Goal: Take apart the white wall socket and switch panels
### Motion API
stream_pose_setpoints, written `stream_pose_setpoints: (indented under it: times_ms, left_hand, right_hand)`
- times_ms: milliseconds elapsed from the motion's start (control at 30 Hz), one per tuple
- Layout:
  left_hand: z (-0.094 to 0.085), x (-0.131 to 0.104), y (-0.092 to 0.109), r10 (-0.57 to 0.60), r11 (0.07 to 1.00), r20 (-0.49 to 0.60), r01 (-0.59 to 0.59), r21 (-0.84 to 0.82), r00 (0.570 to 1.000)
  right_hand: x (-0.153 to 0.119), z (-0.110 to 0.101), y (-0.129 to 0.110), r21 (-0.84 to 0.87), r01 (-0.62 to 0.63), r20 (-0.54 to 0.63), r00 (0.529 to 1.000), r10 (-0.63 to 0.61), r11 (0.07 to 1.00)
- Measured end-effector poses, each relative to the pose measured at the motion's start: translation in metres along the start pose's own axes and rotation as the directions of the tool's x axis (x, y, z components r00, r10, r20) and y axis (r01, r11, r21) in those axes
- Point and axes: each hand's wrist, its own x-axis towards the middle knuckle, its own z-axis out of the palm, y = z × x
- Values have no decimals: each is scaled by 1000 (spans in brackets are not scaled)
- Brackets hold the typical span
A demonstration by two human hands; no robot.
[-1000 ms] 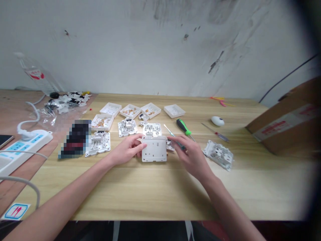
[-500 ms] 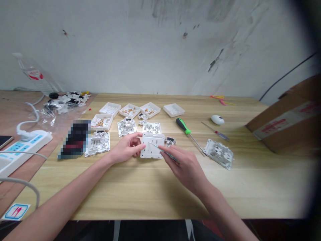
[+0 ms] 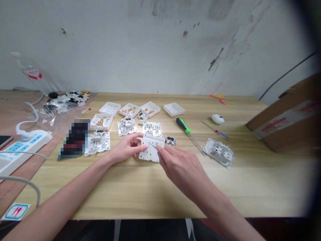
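A white square switch or socket plate (image 3: 151, 155) is tilted up off the wood, gripped at its left edge by my left hand (image 3: 129, 147), with the thumb on its face. My right hand (image 3: 182, 164) is closed around a thin teal pointed tool (image 3: 153, 146). The tool's tip is at the upper part of the plate's face; whether it touches I cannot tell. Most of its shaft is hidden by my fingers. Just behind the plate lies an opened white socket housing (image 3: 152, 128). A small black-and-white switch module (image 3: 171, 141) sits beside my right fingertips.
Shallow white trays, some holding brass parts (image 3: 101, 122), stand at the back. More housings (image 3: 127, 127) lie to the left. A green-and-black screwdriver (image 3: 183, 125), a thin screwdriver (image 3: 222, 135) and a socket assembly (image 3: 218, 153) are at right, before a cardboard box (image 3: 288, 117). A power strip (image 3: 25, 150) lies left.
The plate has tilted and turned slightly, its lower edge coming nearer to me. My right hand has moved a little left over the plate, covering more of the tool.
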Motion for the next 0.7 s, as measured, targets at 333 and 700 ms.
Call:
stream_pose_setpoints:
  times_ms: [333, 700]
  left_hand:
    - [-4, 1, 2, -29, 999, 65, 27, 32, 997]
    - [-6, 1, 6, -26, 998, 104, 20, 53, 994]
  right_hand:
    - [4, 4, 18, 122, 100, 30, 994, -105, 987]
    - [24, -8, 35, 211, 168, 130, 972, -198, 963]
